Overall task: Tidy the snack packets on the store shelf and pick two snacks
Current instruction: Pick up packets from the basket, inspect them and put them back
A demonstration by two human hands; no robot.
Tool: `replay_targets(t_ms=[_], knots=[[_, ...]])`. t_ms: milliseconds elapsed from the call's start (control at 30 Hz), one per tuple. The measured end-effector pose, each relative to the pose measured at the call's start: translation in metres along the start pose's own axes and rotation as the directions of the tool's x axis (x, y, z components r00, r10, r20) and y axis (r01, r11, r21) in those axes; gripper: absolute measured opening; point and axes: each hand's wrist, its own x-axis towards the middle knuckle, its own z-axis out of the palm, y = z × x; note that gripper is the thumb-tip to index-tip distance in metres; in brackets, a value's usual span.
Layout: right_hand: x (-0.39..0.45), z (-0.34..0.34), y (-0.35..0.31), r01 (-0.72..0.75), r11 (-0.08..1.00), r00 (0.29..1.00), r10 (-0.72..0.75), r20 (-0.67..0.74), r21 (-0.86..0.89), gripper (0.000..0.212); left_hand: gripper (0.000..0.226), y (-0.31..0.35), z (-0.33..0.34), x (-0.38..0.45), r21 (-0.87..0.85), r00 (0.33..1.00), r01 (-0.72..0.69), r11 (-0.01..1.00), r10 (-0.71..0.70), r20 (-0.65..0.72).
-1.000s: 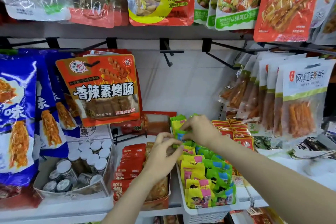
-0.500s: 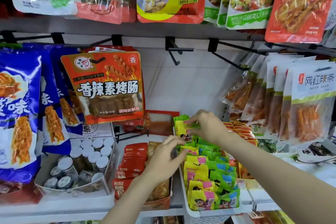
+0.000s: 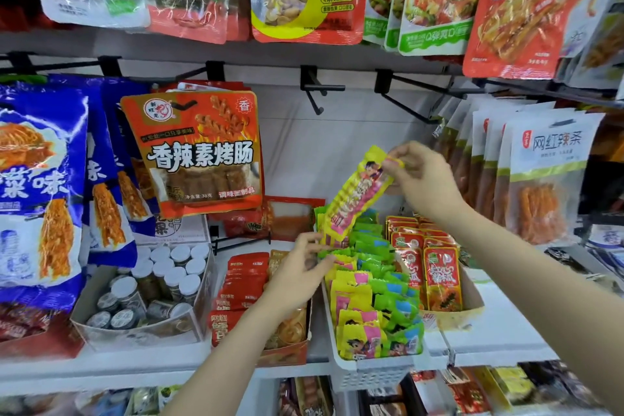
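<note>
Head view, right hand (image 3: 426, 179): pinches the top edge of a long yellow-and-pink plastic snack packet (image 3: 358, 194), lifted above the white plastic basket (image 3: 368, 369).
Packet: hangs tilted, lower end just beside the left hand.
Left hand (image 3: 297, 275): fingers loosely spread (blurred), gripping nothing, at the basket's left edge.
Basket: on the white shelf (image 3: 162, 370), full of small yellow and green packets (image 3: 373, 311).

Shop, snack aisle. Above the hands (image 3: 418, 179), black peg hooks (image 3: 320, 91) carry rows of sealed printed packets (image 3: 192, 152), many identical, hung one behind another. Below the hands, white shelf (image 3: 499, 344) holds display boxes: white basket (image 3: 368, 371) of small yellow-green sachets, carton of red sachets (image 3: 439, 270), box of capped jars (image 3: 169, 273) to the left.
</note>
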Motion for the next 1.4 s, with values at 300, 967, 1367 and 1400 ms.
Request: replay_targets(t_ms=[300,967,1367,1400], knots=[[-0.02,-0.027,-0.038,-0.173,0.957,0.985,0.172,0.022,0.231,0.019,0.054,0.053,0.004,-0.049,-0.593,0.996,0.084,0.801,-0.075,0.04],[-0.034,-0.022,-0.052,-0.133,0.96,0.99,0.119,0.073,0.248,0.011,0.041,0.062,0.004,-0.081,-0.884,0.984,0.176,0.433,-0.065,0.164],[-0.038,-0.021,-0.04,-0.065,0.929,0.99,0.015,0.137,0.364,0.007,0.042,0.067,-0.003,-0.081,-0.933,0.934,0.359,0.029,-0.009,0.358],[-0.038,-0.02,-0.039,-0.072,0.922,0.99,0.021,0.137,0.38,0.008,0.044,0.067,-0.004,-0.081,-0.926,0.926,0.376,0.013,-0.002,0.376]])
